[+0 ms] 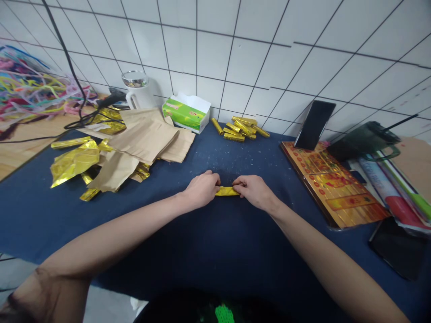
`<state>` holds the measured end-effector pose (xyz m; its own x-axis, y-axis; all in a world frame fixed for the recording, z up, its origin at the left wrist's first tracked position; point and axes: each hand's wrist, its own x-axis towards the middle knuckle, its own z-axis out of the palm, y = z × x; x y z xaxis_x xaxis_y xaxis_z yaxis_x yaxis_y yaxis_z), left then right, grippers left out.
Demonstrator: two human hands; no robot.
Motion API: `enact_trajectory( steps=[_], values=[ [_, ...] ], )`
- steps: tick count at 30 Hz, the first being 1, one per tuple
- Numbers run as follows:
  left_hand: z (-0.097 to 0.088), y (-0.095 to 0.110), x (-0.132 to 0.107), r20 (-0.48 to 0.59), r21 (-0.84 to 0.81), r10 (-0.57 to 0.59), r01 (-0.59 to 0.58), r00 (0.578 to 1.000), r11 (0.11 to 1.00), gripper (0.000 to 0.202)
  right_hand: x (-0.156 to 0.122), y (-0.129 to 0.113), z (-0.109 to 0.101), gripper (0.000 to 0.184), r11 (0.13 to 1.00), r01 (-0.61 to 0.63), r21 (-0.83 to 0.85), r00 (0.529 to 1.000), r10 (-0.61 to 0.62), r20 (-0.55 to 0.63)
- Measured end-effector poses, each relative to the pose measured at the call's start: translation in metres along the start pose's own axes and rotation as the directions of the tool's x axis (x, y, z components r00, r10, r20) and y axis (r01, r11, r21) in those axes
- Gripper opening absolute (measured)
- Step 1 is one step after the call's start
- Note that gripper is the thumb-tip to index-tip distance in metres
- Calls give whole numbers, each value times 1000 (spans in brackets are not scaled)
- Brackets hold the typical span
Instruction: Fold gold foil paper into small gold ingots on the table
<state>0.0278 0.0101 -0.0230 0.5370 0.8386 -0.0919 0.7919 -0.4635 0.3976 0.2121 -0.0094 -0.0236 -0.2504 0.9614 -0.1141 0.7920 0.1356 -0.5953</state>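
A short rolled strip of gold foil paper (226, 191) lies crosswise at the middle of the dark blue cloth. My left hand (202, 188) is closed on its left end, the fingertips pinching it. At the other end my right hand (253, 190) grips it between thumb and fingers. Only the middle stretch of the roll shows; both ends are covered by my fingers. Beyond my hands, several finished-looking gold foil rolls (243, 128) lie in a small pile by the wall.
Left of my hands are brown paper sheets (144, 134) over crumpled gold foil (76, 163). Behind stand a green tissue box (186, 113) and a white mug (138, 96). To the right, a phone (314, 124) leans above a stack of gold-red printed paper (336, 184), beside a dark cup (360, 141).
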Motion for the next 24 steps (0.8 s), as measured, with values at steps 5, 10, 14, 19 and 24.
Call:
enact_trajectory(
  steps=[5, 10, 14, 19, 24],
  values=[
    [1, 2, 0, -2, 43, 6, -5, 1000, 999, 12, 1, -5, 2, 15, 985, 11, -174, 999, -19, -45],
    [1, 4, -2, -21, 82, -3, 5, 1000, 997, 10, 1, -7, 5, 14, 971, -11, -240, 998, -5, -69],
    [0, 5, -3, -22, 109, -14, 16, 1000, 994, 16, 0, -9, 7, 13, 959, -22, -282, 997, 0, -77],
    [-2, 9, -1, 2, 203, 13, -13, 1000, 979, 18, -1, -9, 10, 11, 948, -18, -318, 996, -10, -86],
    [-2, 8, -1, 14, 167, 36, -38, 999, 985, 14, -4, -8, 13, 11, 949, -19, -316, 994, -15, -105]
  ],
)
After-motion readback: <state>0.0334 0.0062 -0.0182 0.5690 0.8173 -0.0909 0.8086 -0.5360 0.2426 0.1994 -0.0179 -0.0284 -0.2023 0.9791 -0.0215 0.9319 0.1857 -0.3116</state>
